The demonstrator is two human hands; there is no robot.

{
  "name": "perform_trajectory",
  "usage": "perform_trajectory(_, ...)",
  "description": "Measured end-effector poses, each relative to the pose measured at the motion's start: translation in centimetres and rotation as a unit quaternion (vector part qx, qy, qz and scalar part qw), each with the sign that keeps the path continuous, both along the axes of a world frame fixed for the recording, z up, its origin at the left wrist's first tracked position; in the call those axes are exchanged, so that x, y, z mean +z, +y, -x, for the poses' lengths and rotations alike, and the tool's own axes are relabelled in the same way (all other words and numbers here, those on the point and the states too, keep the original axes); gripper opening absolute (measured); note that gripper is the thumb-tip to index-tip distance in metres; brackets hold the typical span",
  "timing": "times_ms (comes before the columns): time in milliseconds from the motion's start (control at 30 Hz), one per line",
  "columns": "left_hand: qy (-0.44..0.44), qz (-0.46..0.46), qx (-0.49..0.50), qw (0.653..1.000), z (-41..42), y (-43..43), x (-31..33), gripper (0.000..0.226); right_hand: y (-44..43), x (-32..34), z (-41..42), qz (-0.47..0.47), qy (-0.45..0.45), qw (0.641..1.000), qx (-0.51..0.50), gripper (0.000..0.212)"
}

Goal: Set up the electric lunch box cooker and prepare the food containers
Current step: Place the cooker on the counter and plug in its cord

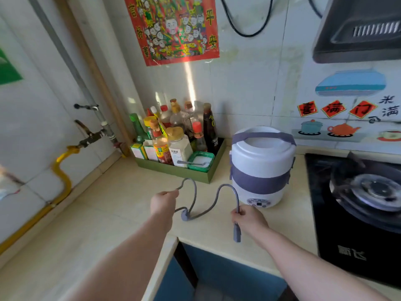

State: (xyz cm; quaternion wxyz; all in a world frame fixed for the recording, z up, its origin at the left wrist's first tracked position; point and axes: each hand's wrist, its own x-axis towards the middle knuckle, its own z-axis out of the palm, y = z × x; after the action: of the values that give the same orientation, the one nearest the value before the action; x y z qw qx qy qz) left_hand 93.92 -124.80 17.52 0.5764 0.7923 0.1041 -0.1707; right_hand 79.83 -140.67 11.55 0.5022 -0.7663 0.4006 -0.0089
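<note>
The white and grey electric lunch box cooker [261, 168] stands closed on the beige counter [121, 198], its handle folded over the lid. A grey power cord [213, 203] loops across the counter in front of it. My left hand [163, 202] grips one stretch of the cord, and the wall plug [184, 214] hangs just right of that hand. My right hand [248, 218] holds the cord near its other end, with the appliance connector [237, 233] dangling below my fist. Neither end is plugged into anything.
A green tray [191, 173] of sauce bottles and a small green tub with a spoon sits against the back wall, left of the cooker. A black gas hob [355, 205] lies to the right. A yellow gas pipe [63, 177] runs along the left wall.
</note>
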Motion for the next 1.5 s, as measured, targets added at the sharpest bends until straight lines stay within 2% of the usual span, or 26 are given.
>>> perform_trajectory(167, 0.028, 0.027, 0.103, 0.994, -4.8, 3.9, 0.0, 0.013, 1.5, -0.7, -3.0, -0.016, 0.042, 0.999, 0.028, 0.022)
perform_trajectory(300, 0.035, 0.058, 0.135, 0.989, -7.3, 6.3, 0.1, 0.008, 2.1, -1.3, -4.4, -0.019, 0.073, 0.997, 0.032, 0.024)
perform_trajectory(400, 0.013, 0.029, 0.148, 0.989, -9.3, 8.3, -0.1, 0.013, 2.8, -1.7, -5.3, -0.013, 0.086, 0.996, 0.027, 0.02)
perform_trajectory(533, 0.006, -0.078, 0.053, 0.996, -10.8, 9.7, -1.0, 0.026, 3.9, -0.9, -6.9, -0.033, 0.063, 0.997, 0.026, 0.018)
perform_trajectory(667, -0.012, -0.17, -0.103, 0.98, -11.3, 8.7, -0.9, 0.023, 4.8, 0.0, -8.4, -0.016, 0.044, 0.998, 0.053, 0.021)
perform_trajectory(733, -0.061, -0.265, -0.173, 0.947, -10.8, 7.6, -0.6, 0.014, 4.9, 0.5, -9.0, 0.009, 0.031, 0.998, 0.059, 0.02)
perform_trajectory(800, -0.115, -0.349, -0.224, 0.903, -9.8, 6.2, -0.3, 0.039, 4.9, 0.9, -9.3, 0.024, 0.009, 0.998, 0.055, 0.021)
perform_trajectory(867, -0.143, -0.355, -0.291, 0.877, -9.0, 4.7, 0.0, 0.048, 4.7, 1.4, -9.4, 0.036, -0.016, 0.998, 0.045, 0.02)
perform_trajectory(933, -0.114, -0.326, -0.389, 0.854, -8.1, 3.1, 0.1, 0.049, 4.6, 1.9, -9.4, 0.042, -0.043, 0.998, 0.031, 0.021)
perform_trajectory(1000, -0.089, -0.342, -0.479, 0.804, -6.9, 1.9, 0.2, 0.053, 4.7, 2.4, -9.2, 0.04, -0.074, 0.996, 0.02, 0.02)
perform_trajectory(1067, -0.087, -0.353, -0.506, 0.782, -5.8, 0.9, -0.1, 0.057, 4.9, 2.8, -8.9, 0.035, -0.1, 0.994, 0.016, 0.019)
perform_trajectory(1300, -0.112, -0.314, -0.499, 0.8, -2.5, -0.8, -1.8, 0.064, 3.4, 4.4, -6.4, 0.01, -0.17, 0.985, 0.016, 0.023)
perform_trajectory(1400, -0.123, -0.249, -0.484, 0.83, -1.4, -1.4, -2.3, 0.044, 2.8, 5.3, -5.3, 0.009, -0.193, 0.981, 0.026, 0.024)
perform_trajectory(1500, -0.149, -0.276, -0.476, 0.821, -0.7, -2.1, -2.3, 0.028, 2.0, 6.0, -4.3, 0.022, -0.215, 0.976, 0.016, 0.019)
